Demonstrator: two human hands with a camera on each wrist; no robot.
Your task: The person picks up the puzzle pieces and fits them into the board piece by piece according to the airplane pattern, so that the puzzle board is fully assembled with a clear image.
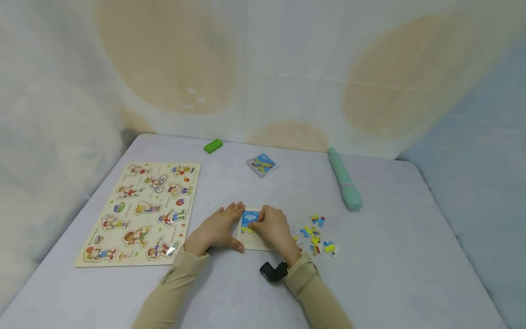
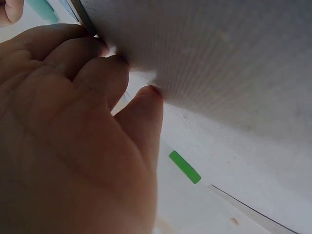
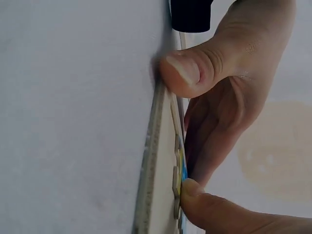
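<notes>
So the left hand [image 1: 215, 228] was spread out flat-ish at the left side of the little tray [image 1: 259, 245], fingers pointing to the far side and the thumb sticking out to the right by the near edge; it wasn't pinching anything. In the left wrist view its fingertips were down around the tray's edge, though that shot was pretty dim. The right hand [image 1: 276, 227] was bent over the tray from the right, fingers curled and the thumb tip down on the picture [image 1: 249, 217]. Couldn't tell if it was pinching a piece or just pressing. The tray itself sat on the table [image 1: 411, 237], right between the hands, with blue sky and a bit of yellow filled in at its far left and bare beige showing nearer. The right wrist view had that thumb touching the bumpy-edged pieces side-on. Loose pieces [image 1: 315, 240] were scattered just right of the right hand, mostly yellow and blue with some red. A big board [image 1: 135, 222] covered in cartoon figures lay off to the left, a green block [image 1: 213, 146] was near the far edge, and a small plane card [image 1: 263, 165] lay beyond the tray. Over on the far right was a teal thing [image 1: 345, 183], long and tapered, thin end pointing away. Both sleeves [image 1: 176, 283] were tan.
</notes>
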